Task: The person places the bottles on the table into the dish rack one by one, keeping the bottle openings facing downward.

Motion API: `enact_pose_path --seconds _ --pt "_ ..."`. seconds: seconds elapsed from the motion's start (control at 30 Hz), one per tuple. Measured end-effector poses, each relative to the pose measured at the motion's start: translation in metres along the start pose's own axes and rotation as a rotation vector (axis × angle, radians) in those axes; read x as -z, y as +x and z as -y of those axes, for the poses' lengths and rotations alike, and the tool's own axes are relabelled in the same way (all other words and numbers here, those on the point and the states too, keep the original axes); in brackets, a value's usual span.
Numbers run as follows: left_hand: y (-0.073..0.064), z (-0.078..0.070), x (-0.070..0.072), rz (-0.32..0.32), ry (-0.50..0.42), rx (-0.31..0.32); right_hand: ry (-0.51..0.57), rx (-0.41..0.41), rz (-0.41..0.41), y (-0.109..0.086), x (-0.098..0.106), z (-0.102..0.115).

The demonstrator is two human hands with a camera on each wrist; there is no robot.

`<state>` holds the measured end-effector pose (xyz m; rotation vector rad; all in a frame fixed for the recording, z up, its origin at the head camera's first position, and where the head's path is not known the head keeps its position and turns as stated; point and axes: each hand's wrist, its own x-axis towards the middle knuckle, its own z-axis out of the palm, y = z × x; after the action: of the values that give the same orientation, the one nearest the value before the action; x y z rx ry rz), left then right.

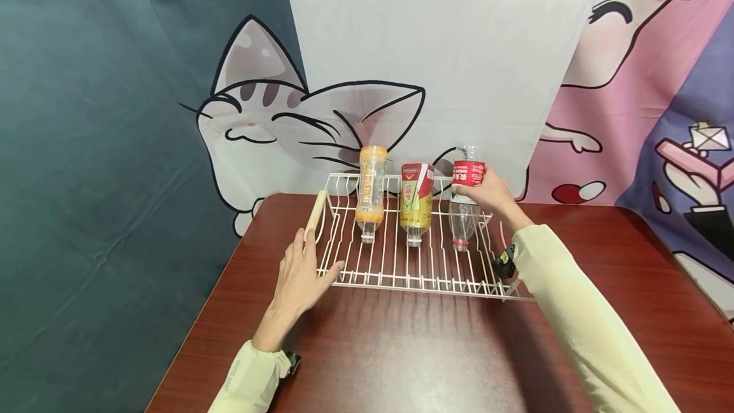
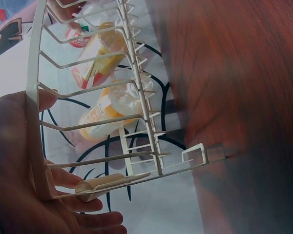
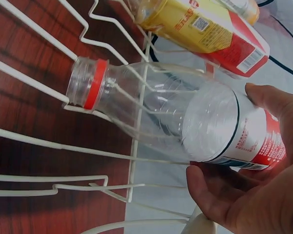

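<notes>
A clear plastic bottle with a red label stands neck down on the white wire dish rack. My right hand grips it around the label near its base, thumb on one side and fingers on the other. In the right wrist view, the bottle's open neck with a red ring lies against the wires. My left hand rests at the rack's front left corner, its fingers extended beside the cream side handle. Thumb and fingers lie on either side of the rim in the left wrist view.
An orange-labelled bottle and a yellow-and-red bottle also stand neck down in the rack. Beneath it is a dark red wooden table. A cartoon-printed cloth hangs close behind.
</notes>
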<state>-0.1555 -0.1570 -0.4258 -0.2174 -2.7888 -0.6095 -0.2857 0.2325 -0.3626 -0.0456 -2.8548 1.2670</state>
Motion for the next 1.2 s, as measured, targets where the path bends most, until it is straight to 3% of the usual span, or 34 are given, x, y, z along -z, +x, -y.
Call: enact_pose_path --seconds 0.63,1.2 --pt "-0.0007 -0.002 -0.0002 0.008 -0.009 0.007 -0.019 0.034 0.051 0.0041 -0.0081 -0.007" --pt "-0.0003 -0.0012 0.0004 0.002 -0.017 0.011 -0.054 -0.016 0.097 -0.0035 -0.0037 -0.0004"
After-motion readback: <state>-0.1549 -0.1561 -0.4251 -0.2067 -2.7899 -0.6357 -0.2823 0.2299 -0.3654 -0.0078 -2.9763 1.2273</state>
